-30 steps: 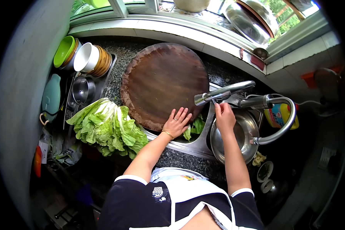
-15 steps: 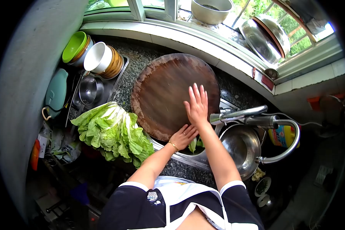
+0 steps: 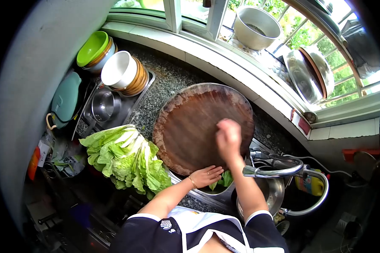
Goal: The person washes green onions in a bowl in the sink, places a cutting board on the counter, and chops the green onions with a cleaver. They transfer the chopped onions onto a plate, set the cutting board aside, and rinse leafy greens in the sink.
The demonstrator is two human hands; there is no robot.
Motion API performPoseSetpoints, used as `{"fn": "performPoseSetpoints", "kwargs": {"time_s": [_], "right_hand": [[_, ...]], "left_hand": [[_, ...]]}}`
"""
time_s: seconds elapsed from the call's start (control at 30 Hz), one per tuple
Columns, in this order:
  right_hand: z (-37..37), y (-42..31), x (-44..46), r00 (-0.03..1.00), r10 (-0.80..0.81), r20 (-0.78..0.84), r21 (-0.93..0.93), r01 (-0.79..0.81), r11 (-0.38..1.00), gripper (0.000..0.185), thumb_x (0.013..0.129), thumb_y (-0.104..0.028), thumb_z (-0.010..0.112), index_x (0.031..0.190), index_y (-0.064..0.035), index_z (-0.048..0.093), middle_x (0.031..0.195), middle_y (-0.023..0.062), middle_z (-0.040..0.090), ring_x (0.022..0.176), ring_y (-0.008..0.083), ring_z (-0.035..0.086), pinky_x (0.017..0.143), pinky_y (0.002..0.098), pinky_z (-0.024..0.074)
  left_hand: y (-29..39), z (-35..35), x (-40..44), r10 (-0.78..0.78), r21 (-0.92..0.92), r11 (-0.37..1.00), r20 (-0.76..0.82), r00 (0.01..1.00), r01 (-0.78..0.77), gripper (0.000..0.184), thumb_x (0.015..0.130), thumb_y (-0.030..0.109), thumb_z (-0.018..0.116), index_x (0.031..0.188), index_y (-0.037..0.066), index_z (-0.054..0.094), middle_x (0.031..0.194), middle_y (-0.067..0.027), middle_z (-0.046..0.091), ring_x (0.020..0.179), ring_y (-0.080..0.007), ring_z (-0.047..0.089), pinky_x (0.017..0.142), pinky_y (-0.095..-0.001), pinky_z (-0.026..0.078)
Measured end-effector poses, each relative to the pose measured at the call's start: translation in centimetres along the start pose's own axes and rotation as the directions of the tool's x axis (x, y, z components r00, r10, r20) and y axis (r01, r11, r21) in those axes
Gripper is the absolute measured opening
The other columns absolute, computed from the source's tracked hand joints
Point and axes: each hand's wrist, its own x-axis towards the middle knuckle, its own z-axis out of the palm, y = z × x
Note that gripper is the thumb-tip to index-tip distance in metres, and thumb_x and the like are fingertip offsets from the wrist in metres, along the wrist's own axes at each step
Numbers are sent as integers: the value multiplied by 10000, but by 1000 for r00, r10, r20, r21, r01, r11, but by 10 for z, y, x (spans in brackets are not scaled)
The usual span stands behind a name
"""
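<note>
A large round dark wooden board [image 3: 190,126] lies over the sink [image 3: 223,197] and the counter. My left hand [image 3: 204,176] is open, fingers stretched out, at the board's near edge. Over the right part of the board is my right hand [image 3: 229,137], smeared by motion, so its fingers cannot be made out. Green leaves [image 3: 226,179] show in the sink just below the board, between my arms. Leafy lettuce [image 3: 128,162] rests in a big heap to the left of the board. The chrome faucet [image 3: 274,170] crosses in front of my right forearm.
Stacked bowls [image 3: 120,69] and a small metal pan [image 3: 103,104] stand in a tray at the left. A steel basin [image 3: 271,192] sits right of the sink. A pot [image 3: 257,28] and steel lids [image 3: 304,76] are by the window. A yellow bottle [image 3: 310,185] stands at the right.
My right hand has gone from beside the faucet onto the board, open half a second ago and now blurred. My left hand stays at the near edge. The faucet spout has swung toward me. The view has shifted.
</note>
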Motion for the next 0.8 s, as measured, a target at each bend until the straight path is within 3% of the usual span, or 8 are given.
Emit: {"fn": "performPoseSetpoints", "kwargs": {"time_s": [0.1,0.2,0.27,0.33,0.57,0.67,0.73,0.8], "right_hand": [[-27,65,19,898,320,-301,-240,-396,886,283,829,-210,585,1037,-19,564,1035,147,572,1018,318,494,914,394,366],[-29,113,25,601,799,-3,14,-799,601,611,885,-522,433,1146,22,528,1091,184,589,1022,342,533,906,380,388],[-28,122,28,648,755,100,103,-761,640,615,860,-524,491,1028,59,591,938,160,639,888,246,587,804,334,430],[-41,122,34,559,782,274,152,-829,539,550,842,-473,562,977,57,615,835,85,620,779,157,545,724,284,423],[-57,139,35,691,722,-30,361,-666,653,445,844,-409,609,843,34,642,735,-1,573,681,87,471,640,238,390],[-69,158,34,743,656,-129,524,-511,681,523,848,-486,559,903,30,621,841,42,611,751,120,543,695,244,438],[-77,110,62,731,636,-248,674,-342,655,470,846,-463,582,785,3,587,715,-26,526,664,69,455,608,226,387],[-87,107,68,775,575,-262,680,-274,680,514,839,-481,577,863,32,608,829,40,617,730,107,547,684,247,445]], "left_hand": [[0,-2,5,-21,-5,1000,-6,1000,21,329,777,176,475,1086,117,572,1285,-77,485,1218,-202,424,1032,-364,322],[2,-1,5,-27,-3,1000,-17,1000,27,321,782,177,475,1082,114,571,1288,-79,482,1228,-203,415,1036,-358,318],[1,-3,2,-18,-6,1000,6,1000,18,353,780,171,479,1122,119,550,1312,-79,458,1239,-205,404,1042,-357,311],[-2,1,-3,-26,16,1000,0,1000,26,378,780,168,480,1152,124,531,1327,-79,442,1243,-208,401,1047,-357,304],[-31,6,7,-187,343,917,-80,979,203,564,808,183,466,1346,298,345,1423,-36,303,1336,-228,241,1107,-456,46],[-83,-4,16,-181,511,833,-107,978,210,565,827,205,446,1363,320,308,1431,-24,289,1347,-233,208,1108,-442,49],[-118,-10,26,-149,544,815,-137,979,201,560,826,207,447,1358,330,318,1428,-13,298,1344,-215,209,1107,-433,55],[-146,-35,36,-61,573,815,-71,996,91,542,838,225,439,1358,323,321,1416,38,328,1323,-128,251,1097,-402,94]]}}
